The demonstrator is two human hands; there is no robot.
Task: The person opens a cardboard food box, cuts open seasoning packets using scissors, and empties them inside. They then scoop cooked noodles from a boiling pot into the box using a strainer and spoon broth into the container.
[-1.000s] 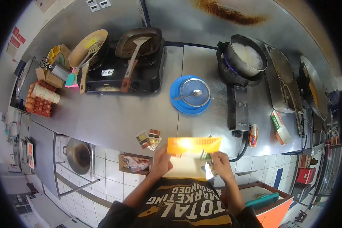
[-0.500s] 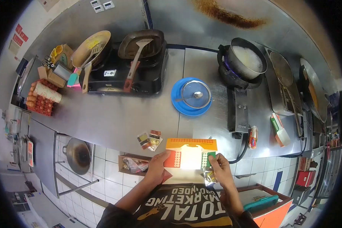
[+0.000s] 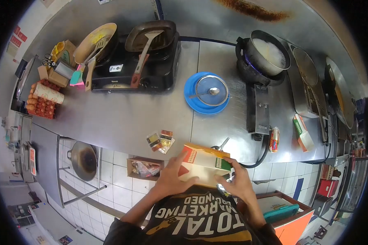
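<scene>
A cardboard food box [image 3: 203, 164], cream with orange, red and green printed parts, is between my two hands at the counter's front edge. My left hand [image 3: 172, 176] grips its left side, thumb along the near face. My right hand [image 3: 238, 179] holds the right end, fingers bent over the green corner. Under the right hand a shiny foil sachet shows in part; how it is held is hidden. Just behind the box lie scissors [image 3: 222, 144], partly covered by it. Several small sachets [image 3: 161, 141] rest on the counter to the left.
A blue plate [image 3: 189, 103] carries a strainer and spoon. At the back, a two-burner stove [image 3: 122, 83] bears two pans, and a pot of foamy liquid [image 3: 269, 54] sits over a flame. An egg tray [image 3: 43, 108] stands left; another box [image 3: 301, 132] lies right.
The box has tilted and its top has folded over, so its pale inside no longer shows. Both hands have shifted along its sides. The scissors now show more behind it; the camera view has moved slightly.
</scene>
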